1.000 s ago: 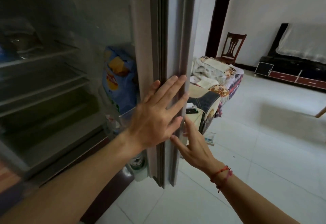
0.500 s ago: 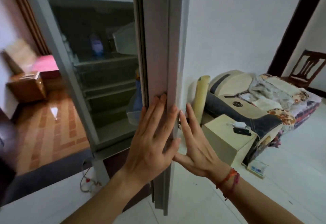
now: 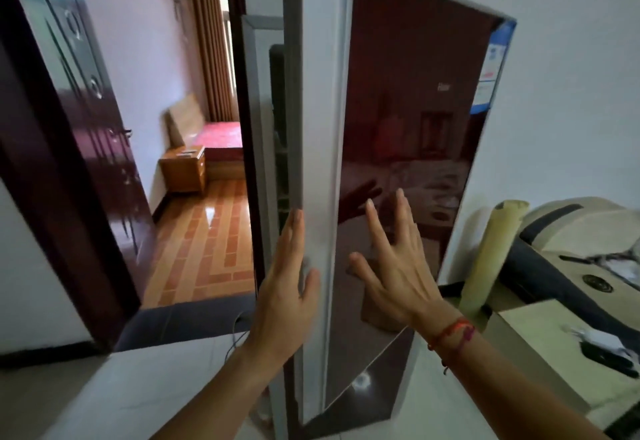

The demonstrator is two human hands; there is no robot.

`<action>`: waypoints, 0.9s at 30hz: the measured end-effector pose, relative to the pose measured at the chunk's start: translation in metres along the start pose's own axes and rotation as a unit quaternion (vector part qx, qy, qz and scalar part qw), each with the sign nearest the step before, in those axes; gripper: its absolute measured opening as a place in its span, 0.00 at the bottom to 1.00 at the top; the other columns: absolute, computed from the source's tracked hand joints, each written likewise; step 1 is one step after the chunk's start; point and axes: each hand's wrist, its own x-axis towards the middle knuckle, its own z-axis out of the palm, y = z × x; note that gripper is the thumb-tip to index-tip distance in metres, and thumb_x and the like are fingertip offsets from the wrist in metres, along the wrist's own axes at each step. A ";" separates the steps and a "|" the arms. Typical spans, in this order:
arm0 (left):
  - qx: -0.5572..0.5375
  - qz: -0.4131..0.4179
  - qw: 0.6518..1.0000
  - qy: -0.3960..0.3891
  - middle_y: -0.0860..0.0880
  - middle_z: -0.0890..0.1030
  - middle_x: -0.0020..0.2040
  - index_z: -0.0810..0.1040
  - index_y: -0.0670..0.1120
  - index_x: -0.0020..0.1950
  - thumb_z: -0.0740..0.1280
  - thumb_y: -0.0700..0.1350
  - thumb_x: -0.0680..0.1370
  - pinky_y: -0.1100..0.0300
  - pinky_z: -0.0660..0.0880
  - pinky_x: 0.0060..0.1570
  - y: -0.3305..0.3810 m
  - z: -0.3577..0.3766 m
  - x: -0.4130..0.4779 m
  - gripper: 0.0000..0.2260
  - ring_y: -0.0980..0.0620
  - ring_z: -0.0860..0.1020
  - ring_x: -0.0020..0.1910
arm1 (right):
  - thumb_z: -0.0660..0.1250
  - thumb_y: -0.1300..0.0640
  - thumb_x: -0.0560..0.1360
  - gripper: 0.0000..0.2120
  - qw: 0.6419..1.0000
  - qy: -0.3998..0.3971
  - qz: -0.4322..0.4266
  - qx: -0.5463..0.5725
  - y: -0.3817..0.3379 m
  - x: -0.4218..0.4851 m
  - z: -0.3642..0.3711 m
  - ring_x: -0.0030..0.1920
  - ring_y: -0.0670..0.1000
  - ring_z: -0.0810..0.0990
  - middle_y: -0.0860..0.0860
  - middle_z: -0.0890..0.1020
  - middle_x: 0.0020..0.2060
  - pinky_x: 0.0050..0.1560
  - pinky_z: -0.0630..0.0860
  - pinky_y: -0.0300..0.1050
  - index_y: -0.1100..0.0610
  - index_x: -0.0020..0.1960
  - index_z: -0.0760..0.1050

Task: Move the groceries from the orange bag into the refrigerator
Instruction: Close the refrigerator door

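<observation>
At the far left a dark red room door (image 3: 69, 134) stands open onto a bedroom with an orange tiled floor (image 3: 207, 242), a wooden nightstand (image 3: 183, 171), a bed with a red cover (image 3: 223, 134) and brown curtains (image 3: 211, 41). Just right of that doorway stands the refrigerator (image 3: 254, 110), its grey frame upright and only a narrow dark gap showing between the frame and the refrigerator door (image 3: 408, 110), which is ajar and angled toward the camera. The left hand (image 3: 287, 294) lies flat against the door's grey side edge (image 3: 318, 127), fingers straight and close together, the thumb reaching round toward the front. The right hand (image 3: 398, 266) is spread wide on the door's glossy dark red front, fingers splayed and fingertips touching the surface, with its reflection just above them. Neither of the 2 hands holds anything. A red string bracelet (image 3: 450, 332) circles the right wrist. A blue label (image 3: 495, 65) sits at the door's upper right corner. To the right of the refrigerator, against the white wall, a rolled yellowish mat (image 3: 488, 252) leans upright beside a beige and dark padded chair (image 3: 571, 249), and a beige box (image 3: 536, 346) stands in front of them on the pale floor
</observation>
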 end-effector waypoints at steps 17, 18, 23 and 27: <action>0.054 -0.138 0.987 0.064 0.62 0.55 0.71 0.45 0.52 0.81 0.67 0.33 0.78 0.87 0.54 0.57 -0.103 -0.010 0.100 0.41 0.66 0.56 0.69 | 0.63 0.41 0.78 0.40 0.996 -0.037 0.018 -0.081 -0.025 0.123 0.091 0.79 0.64 0.39 0.61 0.38 0.80 0.73 0.54 0.71 0.44 0.81 0.44; 0.055 -0.151 0.985 0.059 0.62 0.52 0.71 0.44 0.52 0.81 0.67 0.33 0.78 0.89 0.52 0.55 -0.109 -0.009 0.106 0.42 0.66 0.53 0.69 | 0.63 0.41 0.78 0.40 0.995 -0.040 0.017 -0.089 -0.025 0.128 0.095 0.79 0.65 0.39 0.62 0.38 0.80 0.74 0.55 0.71 0.44 0.81 0.44; 0.057 -0.161 0.985 0.028 0.62 0.46 0.71 0.40 0.51 0.81 0.68 0.35 0.78 0.89 0.40 0.54 -0.133 -0.007 0.134 0.43 0.72 0.43 0.65 | 0.60 0.40 0.79 0.40 0.990 -0.078 0.016 -0.121 -0.024 0.153 0.104 0.79 0.65 0.36 0.62 0.33 0.78 0.77 0.50 0.67 0.45 0.81 0.40; 0.076 -0.164 0.983 -0.007 0.59 0.43 0.79 0.37 0.53 0.80 0.70 0.38 0.78 0.68 0.42 0.67 -0.144 -0.011 0.144 0.46 0.68 0.41 0.69 | 0.61 0.39 0.78 0.43 0.986 -0.091 0.021 -0.141 -0.027 0.162 0.111 0.78 0.66 0.34 0.63 0.31 0.77 0.77 0.49 0.67 0.46 0.81 0.37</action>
